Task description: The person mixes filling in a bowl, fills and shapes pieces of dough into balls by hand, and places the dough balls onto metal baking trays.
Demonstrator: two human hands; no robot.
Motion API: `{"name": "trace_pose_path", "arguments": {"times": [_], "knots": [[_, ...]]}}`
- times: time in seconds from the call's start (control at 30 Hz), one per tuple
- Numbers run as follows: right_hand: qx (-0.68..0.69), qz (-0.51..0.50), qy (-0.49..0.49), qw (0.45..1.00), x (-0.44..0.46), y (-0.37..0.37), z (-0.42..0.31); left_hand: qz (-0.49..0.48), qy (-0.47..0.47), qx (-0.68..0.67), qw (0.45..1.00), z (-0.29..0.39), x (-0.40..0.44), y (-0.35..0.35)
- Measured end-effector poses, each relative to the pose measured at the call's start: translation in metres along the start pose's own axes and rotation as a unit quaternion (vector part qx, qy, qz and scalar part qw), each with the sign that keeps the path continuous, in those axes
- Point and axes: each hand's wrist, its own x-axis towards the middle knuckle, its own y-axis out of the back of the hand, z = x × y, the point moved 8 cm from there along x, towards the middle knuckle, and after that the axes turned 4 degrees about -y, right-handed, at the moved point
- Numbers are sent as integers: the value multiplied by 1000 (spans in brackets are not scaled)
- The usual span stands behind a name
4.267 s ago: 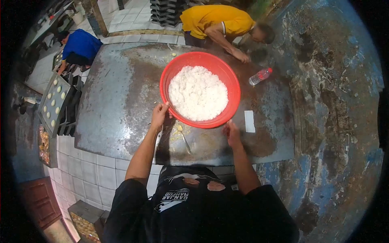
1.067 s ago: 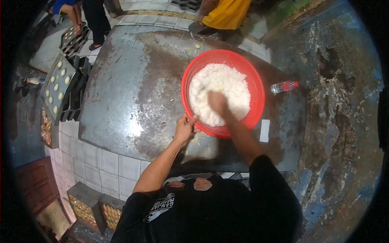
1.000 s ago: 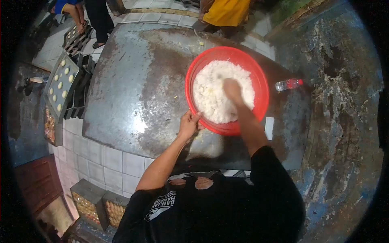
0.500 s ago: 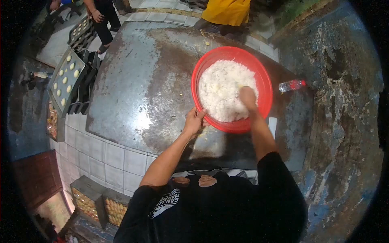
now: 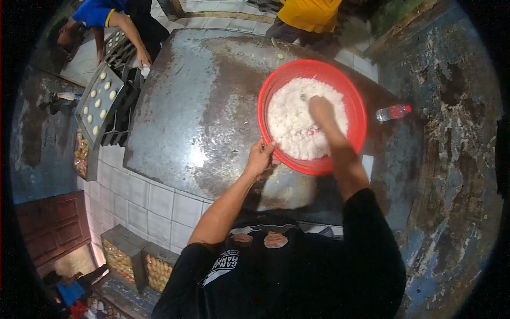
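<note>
Has swung the right grip (image 5: 322,110) from the right side of the white mass (image 5: 297,125) to its far middle in the last half second, curled closed, apparently around the handle of a spoon (image 5: 304,98), with only a blurred grey tip showing just left of the knuckles. Has kept the left grip (image 5: 260,158) pinched on the near-left rim of the red bowl (image 5: 357,125) throughout, thumb over the edge. Had both hands at the rim a few seconds ago, with the spoon lying on the counter (image 5: 180,90) bearing something yellowish; no longer there to be seen. Suggests stirring well under way, likely working the yellowish stuff in, with one grip steadying and the other moving. Can also see faint reddish marks (image 5: 313,131) just nearer than the right grip, of unclear origin. Has a bottle (image 5: 393,112) standing apart to the right grip's right, lying on its side.
</note>
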Motion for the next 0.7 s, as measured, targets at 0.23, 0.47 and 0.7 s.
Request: {"name": "trace_pose_path", "arguments": {"times": [0.23,0.47,0.7], "knots": [[-88,-277,225,930,-96,-76,79,6,-13,5,1000,4,1,-4],[361,-289,-1,886,-108,-148,-4,17,12,16,1000,18,-9,-8],[438,-160,30,884,-43,-79,53,17,-23,3,1000,4,-1,-4]]}}
